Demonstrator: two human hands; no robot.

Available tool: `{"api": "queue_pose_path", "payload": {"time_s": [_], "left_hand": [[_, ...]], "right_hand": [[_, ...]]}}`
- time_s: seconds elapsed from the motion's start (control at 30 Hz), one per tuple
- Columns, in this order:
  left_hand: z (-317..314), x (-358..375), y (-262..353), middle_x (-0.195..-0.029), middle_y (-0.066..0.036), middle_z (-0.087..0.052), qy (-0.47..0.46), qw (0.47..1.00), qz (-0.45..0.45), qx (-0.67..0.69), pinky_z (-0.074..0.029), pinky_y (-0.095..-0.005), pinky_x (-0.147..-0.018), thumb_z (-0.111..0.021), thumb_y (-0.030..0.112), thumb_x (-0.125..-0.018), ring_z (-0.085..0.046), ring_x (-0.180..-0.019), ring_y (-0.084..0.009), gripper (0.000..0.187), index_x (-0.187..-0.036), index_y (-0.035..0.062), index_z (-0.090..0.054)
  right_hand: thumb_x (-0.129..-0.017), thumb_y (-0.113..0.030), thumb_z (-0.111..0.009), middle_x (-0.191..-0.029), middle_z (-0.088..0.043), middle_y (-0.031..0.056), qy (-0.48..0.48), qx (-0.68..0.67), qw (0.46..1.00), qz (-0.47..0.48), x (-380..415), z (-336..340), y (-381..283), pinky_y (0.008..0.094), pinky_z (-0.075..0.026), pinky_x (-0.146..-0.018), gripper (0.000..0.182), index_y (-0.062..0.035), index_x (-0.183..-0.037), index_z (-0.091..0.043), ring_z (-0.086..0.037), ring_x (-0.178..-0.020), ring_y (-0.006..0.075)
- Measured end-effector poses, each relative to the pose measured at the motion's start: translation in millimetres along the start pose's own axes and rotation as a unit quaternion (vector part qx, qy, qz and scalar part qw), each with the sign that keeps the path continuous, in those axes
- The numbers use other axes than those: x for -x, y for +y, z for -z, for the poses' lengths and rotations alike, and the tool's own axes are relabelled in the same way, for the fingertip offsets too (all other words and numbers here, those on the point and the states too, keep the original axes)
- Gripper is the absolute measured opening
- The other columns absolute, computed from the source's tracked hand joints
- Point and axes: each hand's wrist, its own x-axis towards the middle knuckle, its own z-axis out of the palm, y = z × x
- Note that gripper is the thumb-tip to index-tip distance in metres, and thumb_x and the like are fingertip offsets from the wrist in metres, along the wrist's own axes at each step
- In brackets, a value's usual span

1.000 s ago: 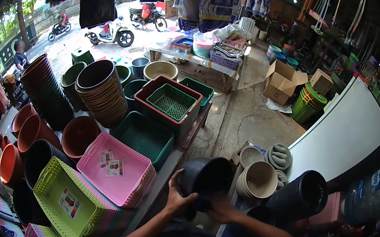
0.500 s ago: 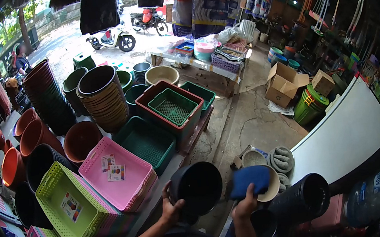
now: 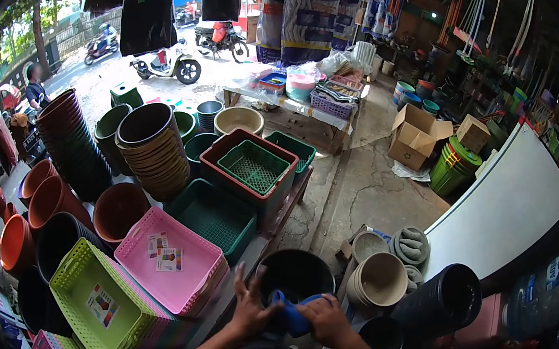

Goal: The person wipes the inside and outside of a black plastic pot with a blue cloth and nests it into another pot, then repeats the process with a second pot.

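Note:
Low in the centre, my right hand is closed on a blue cloth. Beside it on the left, my left hand has its fingers spread, its thumb side close to the cloth; whether it touches the cloth I cannot tell. Both hands are over the near side of a black pot, whose lower part they hide. A pink basket and a light green basket stand in stacks to the left.
Green tubs and tall pot stacks stand ahead on the left. Beige pots, black pots and a white board are on the right. A cardboard box sits farther back. A person is at the far left.
My right hand has moved left with the cloth to the black pot. My left hand has let go of the pot's side and spread its fingers. The pot now sits lower.

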Motion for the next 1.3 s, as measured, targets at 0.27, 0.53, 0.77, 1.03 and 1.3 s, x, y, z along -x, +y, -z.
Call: {"api": "queue_pose_path", "payload": {"time_s": [0.27, 0.53, 0.77, 1.03, 1.3], "left_hand": [[17, -24, 21, -0.101, -0.014, -0.067, -0.466, 0.783, -0.206, -0.357, -0.045, -0.0454, -0.092, -0.064, 0.035, -0.082, -0.063, -0.098, -0.0310, 0.047, -0.122, 0.0098, -0.060], [20, -28, -23, -0.090, -0.016, -0.066, -0.369, 0.850, -0.159, -0.341, -0.051, -0.0430, -0.072, -0.062, 0.031, -0.086, -0.063, -0.084, -0.0350, 0.025, -0.090, 0.0063, -0.067], [1, -5, -46, -0.073, 0.002, -0.053, -0.242, 0.958, 0.094, 0.121, -0.042, -0.0249, -0.061, -0.026, 0.052, -0.100, -0.047, -0.070, -0.0057, 0.062, -0.082, 0.0013, -0.058], [32, -26, -20, -0.071, 0.003, -0.052, -0.330, 0.927, 0.059, 0.166, -0.039, -0.0214, -0.057, -0.032, 0.043, -0.102, -0.046, -0.065, -0.0049, 0.051, -0.082, 0.0030, -0.057], [36, -41, 6, -0.090, -0.008, -0.066, -0.172, 0.912, 0.137, 0.345, -0.050, -0.0293, -0.072, -0.034, 0.051, -0.099, -0.061, -0.079, -0.0144, 0.060, -0.102, -0.0019, -0.062]], "right_hand": [[-0.072, -0.007, -0.057, -0.110, -0.062, 0.0073, -0.006, -0.060, 0.998, 0.031, 3, 4, 45, 0.0468, -0.036, -0.099, 0.049, -0.0116, -0.122, -0.057, -0.057, -0.109, 0.0255], [-0.070, -0.024, -0.061, -0.132, -0.051, 0.0158, 0.130, -0.054, 0.986, -0.089, 20, -24, 34, 0.0464, -0.033, -0.097, 0.068, -0.0084, -0.136, -0.048, -0.049, -0.120, 0.0308], [-0.075, -0.038, -0.059, -0.157, -0.021, 0.0049, -0.053, 0.041, 0.998, 0.016, -1, -51, -31, 0.0530, -0.016, -0.111, 0.078, -0.0146, -0.146, -0.036, -0.019, -0.145, 0.0268], [-0.083, -0.038, -0.058, -0.151, -0.034, 0.0098, 0.023, -0.080, 0.997, 0.002, -52, 22, 1, 0.0545, -0.032, -0.106, 0.068, -0.0190, -0.145, -0.037, -0.039, -0.132, 0.0381], [-0.095, -0.032, -0.051, -0.120, -0.061, 0.0167, 0.028, -0.831, 0.454, -0.322, -58, -14, 78, 0.0378, -0.049, -0.094, 0.046, 0.0022, -0.126, -0.051, -0.065, -0.098, 0.0305]]}}
